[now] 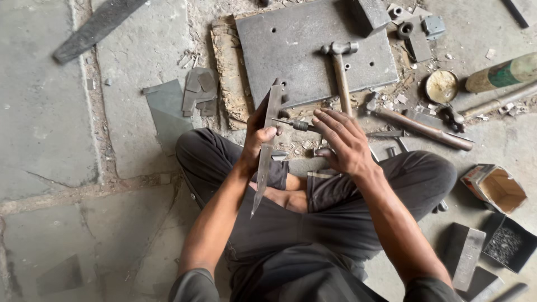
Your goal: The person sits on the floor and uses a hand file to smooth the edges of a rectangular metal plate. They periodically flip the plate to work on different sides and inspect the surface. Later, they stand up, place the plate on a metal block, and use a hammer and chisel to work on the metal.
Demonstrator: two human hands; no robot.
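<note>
1. Setting: a floor-level metal workshop; work is done seated on a cracked stone floor (50, 112).
2. Work surface: a thick steel plate (302, 45) on a worn board (228, 72), with a hammer (340, 61) lying on it.
3. Stock: cut sheet-metal scraps (196, 92) and filings strewn around.
4. Supplies: an open box (498, 187) and a tray of small parts (508, 243).

I sit cross-legged and both my bare forearms reach forward over my lap. My left hand (256, 137) is raised with the wrist bent slightly, its fingers curled closed and the thumb pressed forward on top in a firm pinch. My right hand (342, 142) hovers beside it, palm down, fingers spread and stretched out flat, gripping nothing. The two hands are near each other but apart.
</note>
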